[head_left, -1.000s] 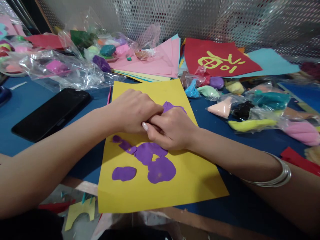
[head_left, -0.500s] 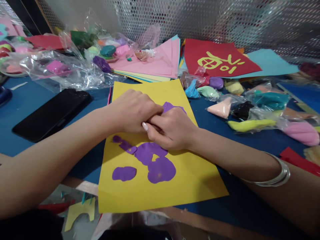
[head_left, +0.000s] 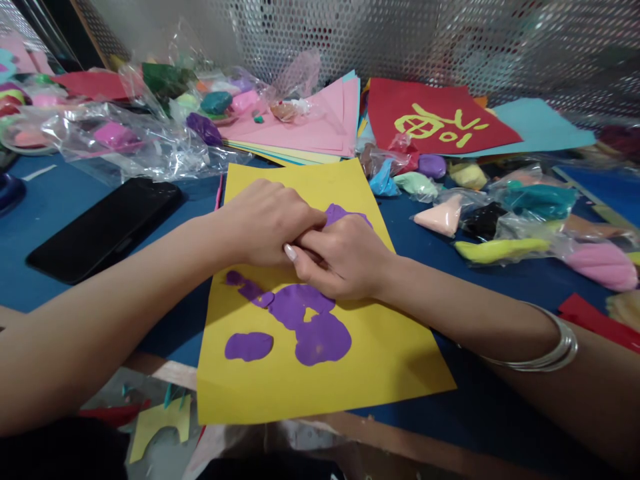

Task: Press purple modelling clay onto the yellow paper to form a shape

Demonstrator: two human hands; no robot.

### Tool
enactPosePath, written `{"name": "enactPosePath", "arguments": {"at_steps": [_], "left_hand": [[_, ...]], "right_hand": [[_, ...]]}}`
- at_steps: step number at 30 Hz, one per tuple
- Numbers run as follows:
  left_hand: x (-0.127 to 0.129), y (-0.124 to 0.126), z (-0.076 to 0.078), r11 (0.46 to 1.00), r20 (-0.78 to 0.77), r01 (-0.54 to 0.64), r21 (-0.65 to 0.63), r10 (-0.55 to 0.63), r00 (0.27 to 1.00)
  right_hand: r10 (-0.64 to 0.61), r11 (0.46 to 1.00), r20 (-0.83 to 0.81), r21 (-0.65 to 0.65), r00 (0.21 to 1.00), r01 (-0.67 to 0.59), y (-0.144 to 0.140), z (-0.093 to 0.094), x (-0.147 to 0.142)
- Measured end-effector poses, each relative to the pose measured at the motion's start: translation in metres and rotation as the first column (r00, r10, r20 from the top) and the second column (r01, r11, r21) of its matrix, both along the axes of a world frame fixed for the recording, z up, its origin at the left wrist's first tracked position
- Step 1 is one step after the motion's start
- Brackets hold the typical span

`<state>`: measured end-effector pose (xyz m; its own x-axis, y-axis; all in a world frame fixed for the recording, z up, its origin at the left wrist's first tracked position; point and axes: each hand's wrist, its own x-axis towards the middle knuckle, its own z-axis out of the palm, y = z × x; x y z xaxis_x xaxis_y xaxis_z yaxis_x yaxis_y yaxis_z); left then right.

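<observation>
Over the upper half of a yellow paper sheet [head_left: 390, 367], my left hand [head_left: 270, 223] and my right hand [head_left: 347, 257] meet, fingers curled and pressed against each other. Both are closed; whatever may lie between them is hidden. Flattened purple clay [head_left: 320, 333] is stuck to the sheet in a joined, rounded shape just below my hands. A separate purple clay oval [head_left: 249, 346] lies at the lower left of the sheet. More purple clay [head_left: 345, 213] shows behind my right knuckles, partly covered. A silver bangle [head_left: 563, 347] is on my right wrist.
Left of the sheet lies a black phone [head_left: 105, 230]. Bagged clay lumps [head_left: 540, 200] line the right side. Behind are pink paper sheets [head_left: 325, 120], a red sheet with yellow lettering [head_left: 435, 110] and clear plastic bags [head_left: 100, 137]. A perforated metal panel [head_left: 320, 33] closes the back.
</observation>
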<state>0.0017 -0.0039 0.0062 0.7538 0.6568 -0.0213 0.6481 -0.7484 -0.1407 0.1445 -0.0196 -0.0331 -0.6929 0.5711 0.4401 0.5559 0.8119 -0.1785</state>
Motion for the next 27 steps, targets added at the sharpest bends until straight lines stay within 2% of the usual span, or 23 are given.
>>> {"name": "enactPosePath", "arguments": {"at_steps": [27], "left_hand": [[-0.0004, 0.0009, -0.0001, 1.000, 0.006, 0.004, 0.019, -0.004, 1.000]], "right_hand": [[0.000, 1.000, 0.010, -0.004, 1.000, 0.000, -0.0001, 0.0002, 0.0006]]}}
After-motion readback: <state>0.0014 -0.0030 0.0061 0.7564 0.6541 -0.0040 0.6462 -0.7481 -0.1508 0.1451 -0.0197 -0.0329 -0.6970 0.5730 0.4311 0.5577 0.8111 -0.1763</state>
